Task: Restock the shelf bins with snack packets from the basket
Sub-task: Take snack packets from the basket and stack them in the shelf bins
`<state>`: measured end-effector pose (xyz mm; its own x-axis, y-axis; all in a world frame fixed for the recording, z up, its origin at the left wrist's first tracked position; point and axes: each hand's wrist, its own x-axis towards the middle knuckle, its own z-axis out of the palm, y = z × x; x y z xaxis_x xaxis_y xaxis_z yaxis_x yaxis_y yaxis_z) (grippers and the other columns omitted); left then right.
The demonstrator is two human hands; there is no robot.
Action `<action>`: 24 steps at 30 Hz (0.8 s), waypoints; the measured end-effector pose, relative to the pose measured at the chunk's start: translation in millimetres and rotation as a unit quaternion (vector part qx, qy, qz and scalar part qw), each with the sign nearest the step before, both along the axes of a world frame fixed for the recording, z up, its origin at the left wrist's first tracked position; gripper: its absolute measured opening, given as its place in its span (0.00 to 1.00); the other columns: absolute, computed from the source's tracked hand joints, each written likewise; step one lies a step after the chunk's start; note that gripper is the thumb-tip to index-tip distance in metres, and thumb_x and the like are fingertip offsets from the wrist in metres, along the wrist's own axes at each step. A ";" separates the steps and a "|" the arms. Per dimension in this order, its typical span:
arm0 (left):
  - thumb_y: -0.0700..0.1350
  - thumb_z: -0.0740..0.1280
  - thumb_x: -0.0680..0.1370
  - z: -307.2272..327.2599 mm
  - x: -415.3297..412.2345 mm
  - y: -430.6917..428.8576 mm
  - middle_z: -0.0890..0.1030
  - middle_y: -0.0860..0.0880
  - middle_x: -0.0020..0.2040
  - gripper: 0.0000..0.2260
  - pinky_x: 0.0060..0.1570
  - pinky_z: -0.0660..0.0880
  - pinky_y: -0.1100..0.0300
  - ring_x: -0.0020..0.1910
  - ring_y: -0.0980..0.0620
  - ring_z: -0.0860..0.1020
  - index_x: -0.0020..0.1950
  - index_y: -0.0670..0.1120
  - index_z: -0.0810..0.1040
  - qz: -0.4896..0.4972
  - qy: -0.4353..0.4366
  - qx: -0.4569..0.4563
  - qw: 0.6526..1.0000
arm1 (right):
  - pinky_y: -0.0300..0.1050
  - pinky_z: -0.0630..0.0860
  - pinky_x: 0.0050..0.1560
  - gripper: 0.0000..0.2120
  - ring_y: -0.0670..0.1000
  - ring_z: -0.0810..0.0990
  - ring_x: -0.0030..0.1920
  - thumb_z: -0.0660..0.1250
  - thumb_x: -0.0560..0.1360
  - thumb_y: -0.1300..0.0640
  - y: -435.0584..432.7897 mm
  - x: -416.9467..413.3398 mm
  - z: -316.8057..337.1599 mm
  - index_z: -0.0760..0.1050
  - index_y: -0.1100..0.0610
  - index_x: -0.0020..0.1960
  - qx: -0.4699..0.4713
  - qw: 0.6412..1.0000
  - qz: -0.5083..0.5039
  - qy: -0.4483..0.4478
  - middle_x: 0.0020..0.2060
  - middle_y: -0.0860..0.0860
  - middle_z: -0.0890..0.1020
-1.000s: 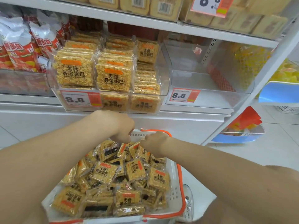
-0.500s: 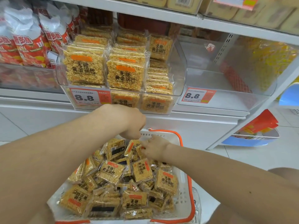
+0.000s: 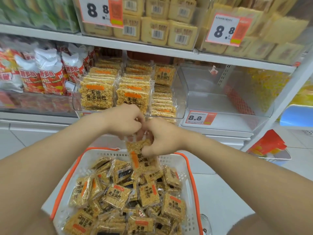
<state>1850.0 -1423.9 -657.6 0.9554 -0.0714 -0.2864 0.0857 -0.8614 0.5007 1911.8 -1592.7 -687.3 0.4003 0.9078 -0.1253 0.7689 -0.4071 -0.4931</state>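
Observation:
A white basket with an orange rim point(image 3: 189, 180) sits low in front of me, holding several golden rice-cracker packets point(image 3: 115, 195). One packet point(image 3: 140, 160) hangs above the basket's far edge. My right hand point(image 3: 162, 138) grips it from the right, thumb across its front. My left hand point(image 3: 123, 121) pinches its top edge with curled fingers. Just behind my hands stands a clear shelf bin point(image 3: 179, 106) stacked with the same packets point(image 3: 96, 94).
To the right of the filled bin is a clear bin point(image 3: 225, 102) with nothing in it and an 8.8 price tag point(image 3: 199, 118). Red-and-white snack bags point(image 3: 49, 73) fill the bin at left. The upper shelf point(image 3: 152, 46) carries yellow packets. A blue tray point(image 3: 296, 116) juts out at right.
Both hands have risen out of the basket together, lifting one packet up toward the shelf bin. The view has tilted upward, showing more of the upper shelf.

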 end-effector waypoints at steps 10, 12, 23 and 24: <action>0.59 0.59 0.86 28.7 -2.6 -12.1 0.80 0.44 0.43 0.23 0.43 0.75 0.56 0.40 0.48 0.78 0.48 0.42 0.82 0.271 -0.248 -0.246 0.897 | 0.64 0.86 0.46 0.11 0.57 0.88 0.46 0.69 0.76 0.68 -10.7 16.1 48.6 0.68 0.58 0.49 0.326 0.865 -0.237 0.299 0.42 0.57 0.83; 0.53 0.64 0.83 28.1 -0.5 -10.4 0.77 0.44 0.40 0.19 0.46 0.82 0.50 0.40 0.48 0.78 0.48 0.36 0.79 0.293 -0.254 -0.290 0.875 | 0.65 0.85 0.48 0.11 0.60 0.88 0.50 0.68 0.78 0.68 -7.9 22.2 45.7 0.67 0.58 0.49 0.364 0.815 -0.269 0.363 0.48 0.58 0.82; 0.51 0.66 0.86 18.2 9.3 1.4 0.81 0.58 0.41 0.08 0.41 0.78 0.55 0.32 0.57 0.75 0.59 0.52 0.84 0.296 -0.282 -0.354 0.841 | 0.42 0.78 0.47 0.20 0.43 0.79 0.45 0.71 0.74 0.55 -3.8 33.6 39.1 0.75 0.42 0.63 0.351 0.896 -0.270 0.023 0.49 0.47 0.80; 0.51 0.66 0.86 17.1 9.2 1.7 0.82 0.59 0.40 0.08 0.40 0.77 0.57 0.31 0.58 0.75 0.59 0.53 0.84 0.285 -0.289 -0.346 0.846 | 0.40 0.76 0.50 0.19 0.42 0.79 0.48 0.71 0.74 0.54 -3.2 35.5 38.0 0.77 0.43 0.64 0.335 0.904 -0.265 -0.005 0.52 0.45 0.79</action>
<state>1859.3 -1422.2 -640.5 0.8570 0.4893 0.1617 -0.0421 -0.2462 0.9683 1947.3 -1595.9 -649.3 0.7989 0.4590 0.3887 0.5598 -0.3313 -0.7595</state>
